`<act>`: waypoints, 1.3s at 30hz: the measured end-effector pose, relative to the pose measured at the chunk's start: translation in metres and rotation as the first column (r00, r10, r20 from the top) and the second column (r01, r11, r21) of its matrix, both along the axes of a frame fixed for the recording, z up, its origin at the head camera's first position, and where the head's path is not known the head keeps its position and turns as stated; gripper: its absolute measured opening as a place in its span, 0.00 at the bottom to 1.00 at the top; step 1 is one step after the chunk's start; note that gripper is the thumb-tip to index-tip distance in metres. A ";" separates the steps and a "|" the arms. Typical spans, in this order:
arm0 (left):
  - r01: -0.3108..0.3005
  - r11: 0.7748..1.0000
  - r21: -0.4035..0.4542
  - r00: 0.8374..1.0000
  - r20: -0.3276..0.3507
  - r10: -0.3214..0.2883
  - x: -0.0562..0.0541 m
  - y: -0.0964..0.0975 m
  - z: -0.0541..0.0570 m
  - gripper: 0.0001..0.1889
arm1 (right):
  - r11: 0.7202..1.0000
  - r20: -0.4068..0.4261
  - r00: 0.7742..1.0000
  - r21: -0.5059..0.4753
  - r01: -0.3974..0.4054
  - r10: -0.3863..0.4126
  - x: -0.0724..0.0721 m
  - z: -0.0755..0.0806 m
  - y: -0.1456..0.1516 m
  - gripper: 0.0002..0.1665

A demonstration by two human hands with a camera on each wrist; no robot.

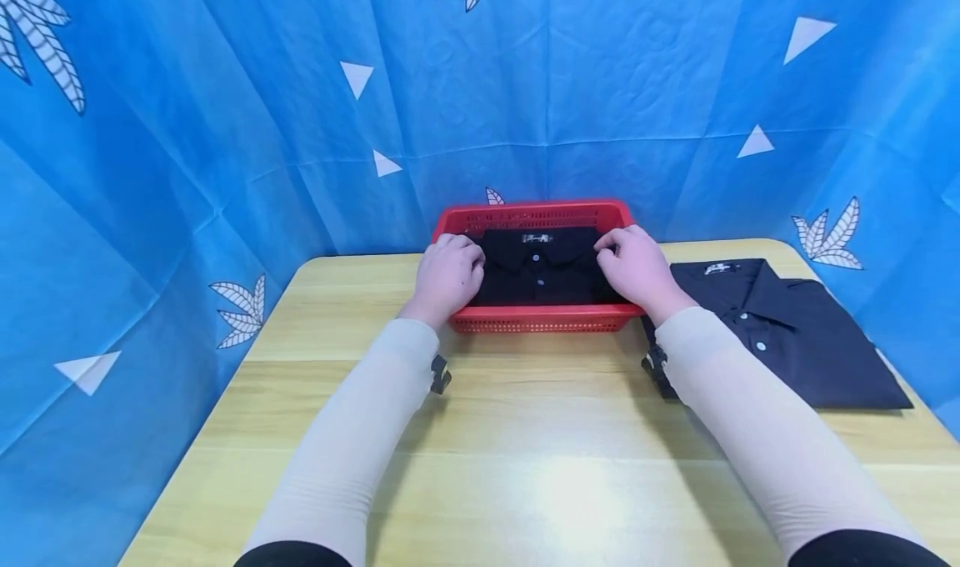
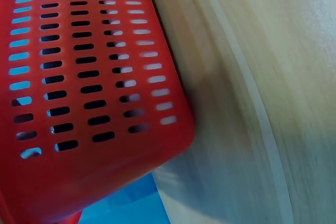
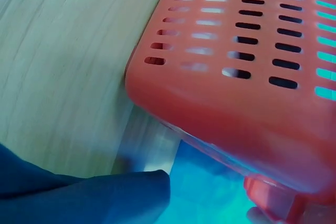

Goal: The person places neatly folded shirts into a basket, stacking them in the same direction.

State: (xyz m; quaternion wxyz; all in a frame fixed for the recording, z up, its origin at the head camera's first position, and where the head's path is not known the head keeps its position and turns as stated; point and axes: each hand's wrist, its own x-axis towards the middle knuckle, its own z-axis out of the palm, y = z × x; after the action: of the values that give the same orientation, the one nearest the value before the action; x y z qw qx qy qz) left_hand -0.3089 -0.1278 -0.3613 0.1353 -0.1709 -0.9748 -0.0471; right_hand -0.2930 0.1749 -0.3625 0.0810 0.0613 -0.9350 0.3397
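Observation:
A red perforated plastic basket (image 1: 536, 318) stands at the back of the table. Inside it lies a folded black button-up shirt (image 1: 536, 271), collar and pale label toward the back. My left hand (image 1: 447, 273) grips the basket's left end, bent over the rim, with its fingertips mostly hidden. At the right end my right hand (image 1: 637, 267) holds the rim, thumb side inside beside the shirt. In the right wrist view a fingertip (image 3: 257, 215) shows outside, under the end of the rim. Neither wrist view shows a whole hand.
Another folded dark shirt (image 1: 810, 350) lies on the table right of the basket, partly behind my right forearm. The pale wooden table (image 1: 525, 434) stretches toward me. A blue patterned cloth (image 1: 525, 75) hangs close behind the basket and along the sides.

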 end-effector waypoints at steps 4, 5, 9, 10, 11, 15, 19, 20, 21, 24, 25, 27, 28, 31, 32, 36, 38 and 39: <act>0.056 0.998 -0.012 0.996 -0.071 -0.056 0.003 -0.001 0.004 0.12 | 0.991 0.019 1.000 -0.134 0.021 -0.019 0.001 0.004 0.005 0.18; 0.072 0.997 -0.016 0.993 -0.088 -0.073 0.004 -0.001 0.005 0.12 | 0.985 0.024 0.999 -0.172 0.027 -0.024 0.001 0.005 0.007 0.19; 0.134 0.990 -0.035 0.980 -0.145 -0.138 0.011 0.001 0.009 0.13 | 0.942 0.067 0.997 -0.330 0.060 -0.040 0.006 0.010 0.014 0.19; 0.146 0.989 -0.035 0.977 -0.151 -0.150 0.013 0.002 0.009 0.13 | 0.934 0.072 0.996 -0.350 0.066 -0.043 0.006 0.011 0.016 0.19; 0.156 0.987 -0.031 0.975 -0.155 -0.159 0.014 0.004 0.009 0.13 | 0.927 0.083 0.996 -0.369 0.071 -0.043 0.007 0.012 0.019 0.20; 0.190 0.982 0.017 0.972 -0.144 -0.186 0.025 0.013 0.009 0.14 | 0.942 0.083 0.996 -0.330 0.065 -0.039 0.014 0.014 0.029 0.20; 0.214 0.974 0.080 0.974 -0.088 -0.207 0.037 0.026 0.010 0.16 | 0.954 0.088 0.996 -0.296 0.043 -0.017 0.021 0.015 0.041 0.20; 0.217 0.972 0.096 0.975 -0.070 -0.210 0.040 0.029 0.010 0.16 | 0.955 0.093 0.996 -0.293 0.040 -0.013 0.022 0.015 0.043 0.21; 0.216 0.970 0.110 0.976 -0.051 -0.211 0.043 0.032 0.010 0.17 | 0.957 0.097 0.995 -0.288 0.039 -0.011 0.023 0.014 0.046 0.22; 0.221 0.961 0.168 0.975 -0.002 -0.224 0.051 0.042 0.010 0.18 | 0.967 0.102 0.994 -0.250 0.051 -0.026 0.027 0.010 0.052 0.22; 0.227 0.954 0.197 0.973 0.007 -0.233 0.054 0.045 0.010 0.18 | 0.970 0.099 0.995 -0.236 0.055 -0.033 0.028 0.009 0.054 0.23; 0.243 0.933 0.266 0.966 0.025 -0.259 0.060 0.051 0.010 0.17 | 0.975 0.091 0.995 -0.216 0.059 -0.040 0.031 0.006 0.058 0.23; 0.254 0.919 0.301 0.961 0.031 -0.275 0.063 0.054 0.010 0.17 | 0.976 0.086 0.995 -0.212 0.058 -0.040 0.033 0.004 0.059 0.23; 0.297 0.875 0.382 0.942 0.035 -0.335 0.071 0.062 0.011 0.16 | 0.976 0.082 0.996 -0.213 0.046 -0.029 0.037 0.000 0.065 0.23; 0.315 0.860 0.402 0.933 0.033 -0.358 0.074 0.065 0.011 0.15 | 0.977 0.083 0.996 -0.207 0.044 -0.027 0.039 -0.002 0.067 0.23; 0.362 0.807 0.467 0.900 0.049 -0.433 0.085 0.077 0.010 0.15 | 0.982 0.085 0.996 -0.188 0.035 -0.020 0.045 -0.006 0.081 0.22; 0.368 0.791 0.489 0.888 0.066 -0.454 0.090 0.083 0.009 0.15 | 0.985 0.085 0.996 -0.171 0.031 -0.017 0.048 -0.007 0.088 0.22; 0.374 0.783 0.497 0.881 0.073 -0.467 0.093 0.086 0.008 0.15 | 0.986 0.084 0.996 -0.165 0.028 -0.014 0.050 -0.007 0.091 0.22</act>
State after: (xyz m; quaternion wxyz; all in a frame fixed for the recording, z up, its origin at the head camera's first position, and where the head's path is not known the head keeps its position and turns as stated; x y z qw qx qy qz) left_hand -0.2160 -0.0417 -0.3538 0.0637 -0.3415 -0.8791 -0.3264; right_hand -0.2432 0.2658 -0.3696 0.0509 0.0304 -0.9067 0.4176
